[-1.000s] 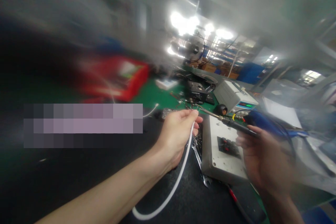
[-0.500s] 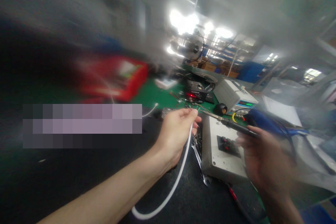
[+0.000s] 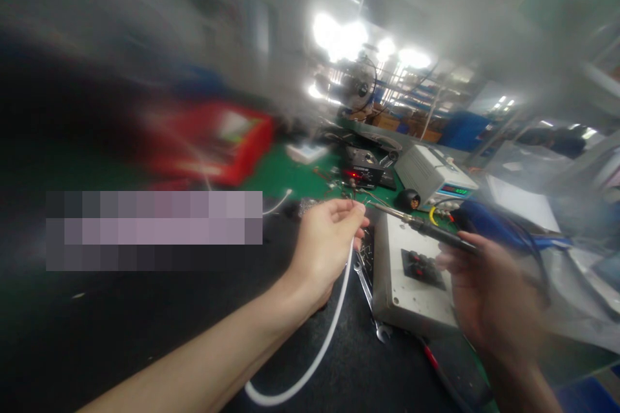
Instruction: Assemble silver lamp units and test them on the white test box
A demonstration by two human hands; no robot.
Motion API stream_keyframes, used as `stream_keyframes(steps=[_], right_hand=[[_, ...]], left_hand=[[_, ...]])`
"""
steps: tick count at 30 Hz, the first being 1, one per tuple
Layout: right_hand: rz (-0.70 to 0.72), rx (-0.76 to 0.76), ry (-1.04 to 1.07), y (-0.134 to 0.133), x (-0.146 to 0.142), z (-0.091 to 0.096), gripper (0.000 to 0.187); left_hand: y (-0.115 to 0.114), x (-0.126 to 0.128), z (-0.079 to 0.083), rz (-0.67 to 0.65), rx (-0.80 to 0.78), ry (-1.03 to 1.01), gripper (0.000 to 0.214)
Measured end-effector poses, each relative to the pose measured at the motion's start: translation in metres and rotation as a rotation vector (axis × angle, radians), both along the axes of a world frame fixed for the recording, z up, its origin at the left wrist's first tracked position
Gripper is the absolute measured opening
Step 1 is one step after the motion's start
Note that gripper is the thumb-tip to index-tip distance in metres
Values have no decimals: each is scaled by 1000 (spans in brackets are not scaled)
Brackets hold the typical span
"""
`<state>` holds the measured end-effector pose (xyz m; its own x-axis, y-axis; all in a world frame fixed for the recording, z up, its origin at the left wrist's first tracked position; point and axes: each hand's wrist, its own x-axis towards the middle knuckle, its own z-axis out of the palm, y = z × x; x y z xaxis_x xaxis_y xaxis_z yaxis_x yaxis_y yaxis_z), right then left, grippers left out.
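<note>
My left hand point(image 3: 325, 242) pinches a white cable point(image 3: 334, 329) close to its end; thin wires fan out past the fingertips. From there the cable loops down toward me over the dark mat. My right hand point(image 3: 498, 297) grips a soldering iron point(image 3: 429, 230) by its black handle. Its metal tip points left and lies close to the wire ends; whether it touches them I cannot tell. Beneath the iron stands a light metal box point(image 3: 394, 271) with black terminals on top. A wrench point(image 3: 371, 303) lies along the box's left side.
Behind the hands is a black unit with a red display point(image 3: 361, 174). A white power supply point(image 3: 433, 174) with a green readout stands to its right. At the left sits a blurred red bin point(image 3: 247, 148). A red-handled tool point(image 3: 430, 356) lies near the box's front.
Little differs. The soldering iron's tip and the fingers of my left hand have shifted only slightly; both hands keep their grip.
</note>
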<state>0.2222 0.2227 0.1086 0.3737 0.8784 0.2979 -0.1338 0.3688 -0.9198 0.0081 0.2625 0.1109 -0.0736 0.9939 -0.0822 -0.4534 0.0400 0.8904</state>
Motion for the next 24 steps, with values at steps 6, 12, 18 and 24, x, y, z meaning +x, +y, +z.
stream_keyframes(steps=[6,12,18,24], right_hand=[[1,1,-6,1,0,0,22],[-14,4,12,6,5,-3,26],[-15,6,62,9,7,-6,23],[-89,51,108,29,17,13,28]], left_hand=[[0,0,1,5,6,18,13],[0,-1,1,10,9,29,14],[2,0,-2,14,22,37,15],[0,0,-1,-11,52,50,17]])
